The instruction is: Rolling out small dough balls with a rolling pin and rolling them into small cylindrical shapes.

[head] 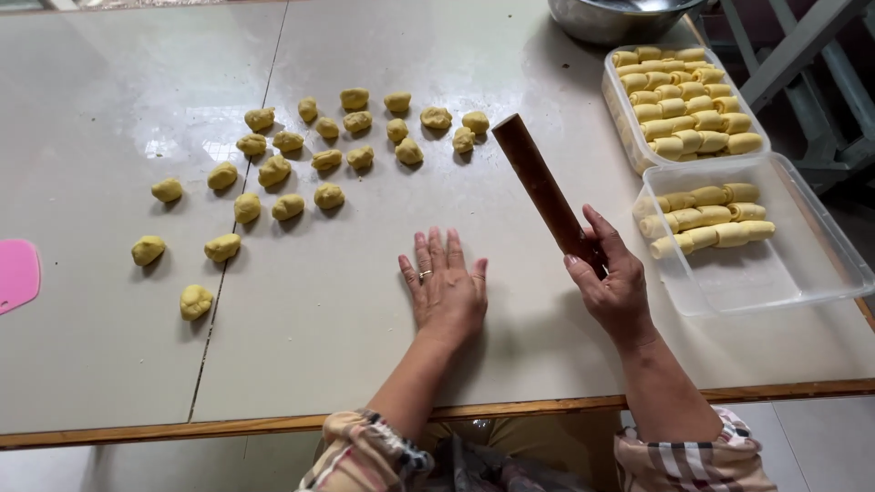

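Head view, looking down on a pale, glossy table (510, 346) with a wooden front edge. Left hand (447, 290) lies flat, palm down, fingers spread, a ring on one finger; whatever is under the palm is hidden, cannot tell. Right hand (612, 278) is wrapped around the lower end of a brown wooden rolling pin (543, 193), thumb across the front. Pin is tilted, its free end raised and pointing away toward the far side of the table. Both forearms come out of plaid-patterned sleeves at the near edge.

Just right of the right hand: a clear rectangular plastic tray (775, 278), mostly bare, with three long rolled yellow dough pieces (709, 217) lined up along its far end. Behind it, touching or nearly so, a second clear tray (620, 118) packed full with rows of the same rolled dough (684, 100). No labels visible on either tray.

Beyond the full tray, at the table's far edge, a metal bowl (611, 23), partly cut off; contents not clear.

Left of the hands and farther back: many small yellow dough lumps (328, 155) scattered loosely across the tabletop, none touching the hands. At the far left edge, a flat pink scraper (16, 273), partly out of frame.
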